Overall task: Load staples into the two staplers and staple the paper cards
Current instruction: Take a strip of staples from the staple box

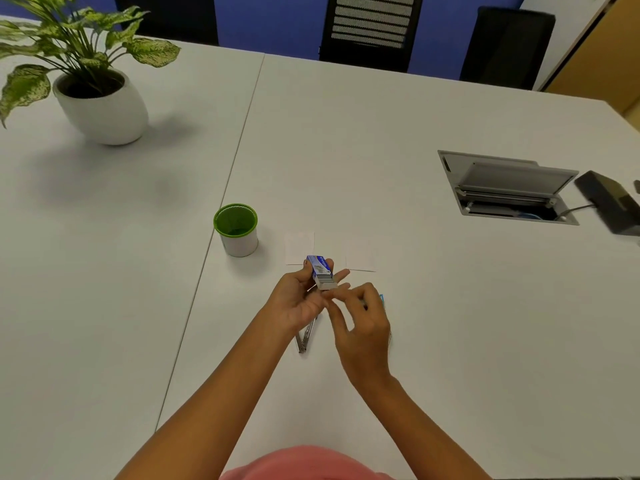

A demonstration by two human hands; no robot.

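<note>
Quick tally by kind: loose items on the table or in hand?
Staple box: 1
Cards: 2
Open stapler: 1
Blue item, mostly hidden: 1
Cup: 1
Plant: 1
Black device: 1
Total: 8

Your staple box (320,266) is blue printed card, slightly glossy, with dull grey metal staples (327,284) showing at its end. The stapler (306,337) below is bright bare metal. The paper cards (300,247) look matt white on the smooth, matt surface (381,150).
</note>
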